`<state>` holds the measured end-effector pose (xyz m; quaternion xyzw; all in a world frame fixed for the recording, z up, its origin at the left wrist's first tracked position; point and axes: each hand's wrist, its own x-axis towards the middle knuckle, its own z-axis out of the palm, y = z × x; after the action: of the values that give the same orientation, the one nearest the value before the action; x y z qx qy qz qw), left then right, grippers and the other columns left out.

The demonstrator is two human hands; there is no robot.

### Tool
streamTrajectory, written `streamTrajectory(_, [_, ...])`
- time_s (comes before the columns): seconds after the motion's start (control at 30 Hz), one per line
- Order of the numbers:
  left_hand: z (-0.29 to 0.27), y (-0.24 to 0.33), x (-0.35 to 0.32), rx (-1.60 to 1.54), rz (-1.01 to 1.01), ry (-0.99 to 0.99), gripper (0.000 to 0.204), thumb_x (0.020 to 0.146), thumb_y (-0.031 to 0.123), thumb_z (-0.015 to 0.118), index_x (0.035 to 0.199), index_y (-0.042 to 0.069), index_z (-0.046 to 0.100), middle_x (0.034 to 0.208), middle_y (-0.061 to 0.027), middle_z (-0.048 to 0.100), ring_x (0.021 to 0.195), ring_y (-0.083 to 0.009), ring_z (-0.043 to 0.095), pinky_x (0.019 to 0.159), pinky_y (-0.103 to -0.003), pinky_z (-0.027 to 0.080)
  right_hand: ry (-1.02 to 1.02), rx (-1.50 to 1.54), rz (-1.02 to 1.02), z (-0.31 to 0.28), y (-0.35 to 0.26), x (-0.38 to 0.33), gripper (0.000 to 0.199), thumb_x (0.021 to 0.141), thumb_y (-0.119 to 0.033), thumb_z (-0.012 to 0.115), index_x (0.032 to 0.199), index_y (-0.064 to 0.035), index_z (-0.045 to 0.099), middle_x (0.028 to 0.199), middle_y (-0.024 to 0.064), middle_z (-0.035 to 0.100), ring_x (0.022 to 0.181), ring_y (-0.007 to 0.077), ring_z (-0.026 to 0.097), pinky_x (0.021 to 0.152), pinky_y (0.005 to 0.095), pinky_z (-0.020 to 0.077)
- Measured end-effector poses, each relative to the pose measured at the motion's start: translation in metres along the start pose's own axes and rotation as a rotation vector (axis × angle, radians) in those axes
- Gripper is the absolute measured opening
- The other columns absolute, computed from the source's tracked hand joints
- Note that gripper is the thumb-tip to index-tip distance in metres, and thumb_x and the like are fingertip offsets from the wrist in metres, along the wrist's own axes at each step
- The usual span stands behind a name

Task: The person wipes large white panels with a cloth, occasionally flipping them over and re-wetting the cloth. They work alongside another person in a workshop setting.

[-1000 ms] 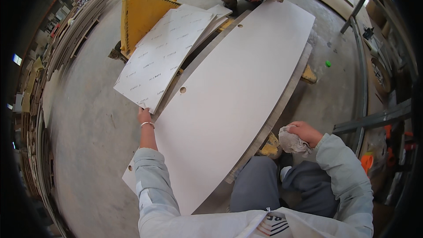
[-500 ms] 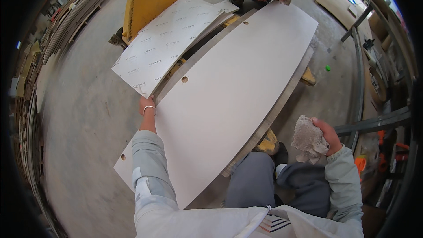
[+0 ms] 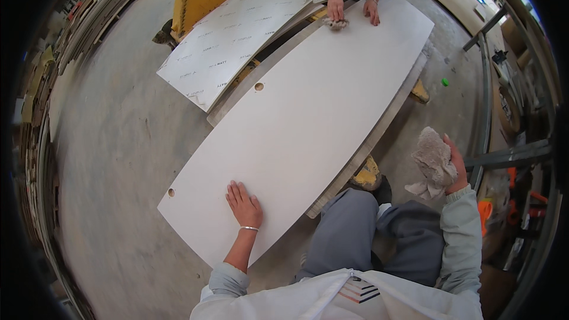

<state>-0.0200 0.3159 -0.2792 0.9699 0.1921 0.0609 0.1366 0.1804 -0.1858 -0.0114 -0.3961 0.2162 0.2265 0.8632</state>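
On the white panel [image 3: 314, 112] lies the left hand [image 3: 245, 208], fingers [image 3: 236, 193] slightly parted, while the right hand [image 3: 457, 172] grips a cloth [image 3: 434, 157].

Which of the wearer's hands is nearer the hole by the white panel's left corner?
Left. The left hand lies flat on the white panel, right of the hole; the right hand is farther away, beyond the panel's right edge, holding a cloth.
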Motion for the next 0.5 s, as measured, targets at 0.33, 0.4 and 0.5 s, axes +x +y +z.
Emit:
streamTrajectory(0.33, [-0.018, 0.010, -0.053, 0.046, 0.056, -0.064, 0.072, 0.091, 0.019, 0.054, 0.155, -0.008, 0.033, 0.167, -0.0263, 0.025, 0.157, -0.0427, 0.017, 0.127, -0.057, 0.009, -0.101, -0.073, -0.321, -0.038, -0.006, -0.069, 0.068, 0.100, -0.043, 0.063, 0.152, -0.0033, 0.045, 0.141, 0.0180, 0.061, 0.126, 0.0315, 0.063, 0.105, 0.0441, 0.0528])
streamTrajectory(0.4, [-0.018, 0.007, -0.056, 0.030, 0.036, -0.073, 0.072, 0.090, 0.017, 0.055, 0.154, -0.007, 0.034, 0.166, -0.0266, 0.025, 0.157, -0.0428, 0.017, 0.127, -0.057, 0.009, -0.124, -0.212, -0.308, -0.038, 0.002, -0.066, 0.067, 0.099, -0.027, 0.065, 0.154, 0.0002, 0.039, 0.147, 0.0190, 0.055, 0.130, 0.0301, 0.060, 0.109, 0.0425, 0.0506])
streamTrajectory(0.5, [-0.018, 0.015, -0.061, -0.008, -0.030, -0.111, 0.072, 0.088, 0.015, 0.057, 0.153, -0.006, 0.036, 0.166, -0.0273, 0.026, 0.156, -0.0435, 0.017, 0.127, -0.057, 0.011, -0.140, -0.228, -0.205, -0.011, 0.046, -0.029, 0.051, 0.096, -0.004, 0.058, 0.145, 0.0020, 0.046, 0.138, 0.0177, 0.061, 0.127, 0.0299, 0.061, 0.109, 0.0417, 0.0499])
